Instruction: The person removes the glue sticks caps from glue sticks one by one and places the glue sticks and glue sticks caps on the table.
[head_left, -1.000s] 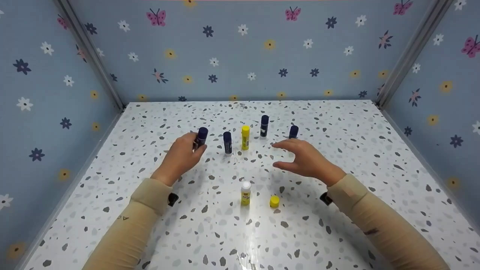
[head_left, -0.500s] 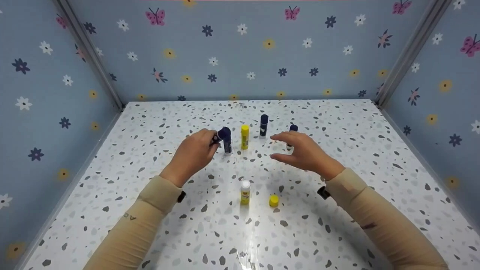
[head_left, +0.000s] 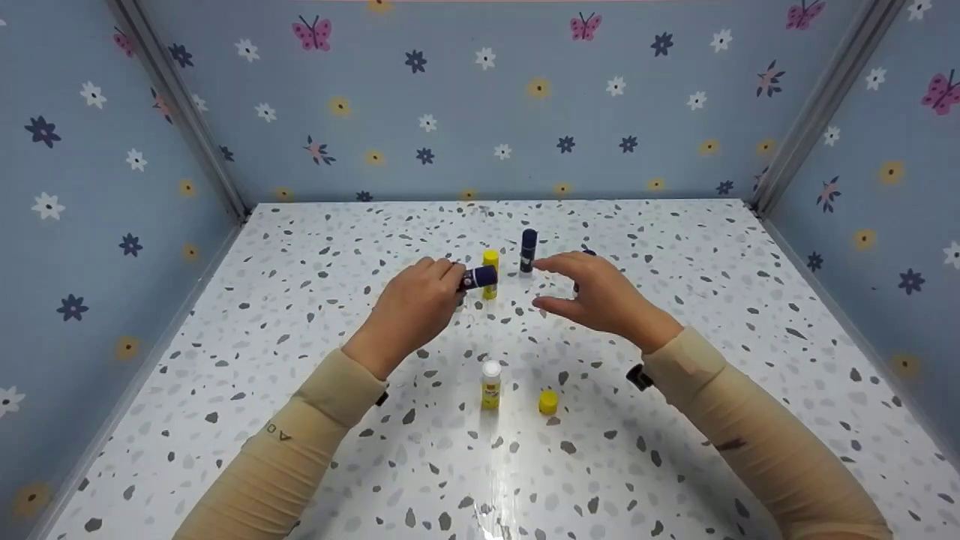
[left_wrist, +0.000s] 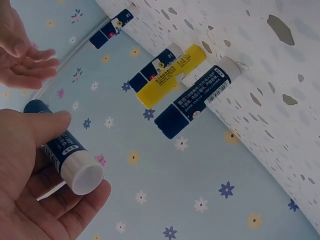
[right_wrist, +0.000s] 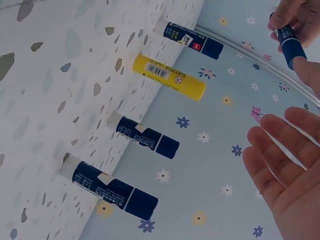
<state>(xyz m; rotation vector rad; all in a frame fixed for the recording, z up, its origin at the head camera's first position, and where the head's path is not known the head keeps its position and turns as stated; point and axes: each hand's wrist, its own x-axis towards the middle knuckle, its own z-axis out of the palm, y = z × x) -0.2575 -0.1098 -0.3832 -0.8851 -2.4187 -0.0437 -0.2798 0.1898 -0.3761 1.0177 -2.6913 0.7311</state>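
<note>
Dark blue is the glue stick [head_left: 478,278] which we see in the left grip [head_left: 420,304]; thumb and curled fingers pinch it around the body, and it lies almost level above the worktop [head_left: 375,465]. Its cap [head_left: 487,275] points toward the right grip [head_left: 600,296], which is spread and holds nothing. We judge this tube light and stiff, probably plastic, smooth enough to roll or slip a little. We would better hold it by the middle, because the cap alone could perhaps come off.
</note>
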